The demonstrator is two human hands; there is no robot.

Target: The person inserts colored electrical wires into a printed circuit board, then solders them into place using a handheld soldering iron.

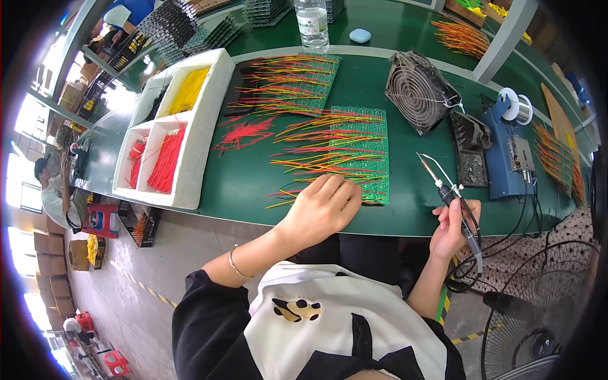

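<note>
My right hand [448,229] grips a soldering iron [469,234], its tip pointing up and away to the left, apart from the board. A thin metal feed tube [443,170] runs along the iron. At the near edge of a green circuit board panel [358,136], my left hand [324,206] is closed with bent fingers. What its fingertips pinch is hidden beneath the hand. Rows of red, yellow and black wires [310,152] stick out leftward from the panel. Behind it lies a second wired panel [323,82], propped on something dark.
Loose red wires [244,133] lie beside a white foam box [212,126] of sorted wires. A round-grilled fan [421,92], a dark metal stand [470,152] and a blue solder feeder [506,152] with a spool [516,106] stand at right. A bottle [312,25] stands at the back.
</note>
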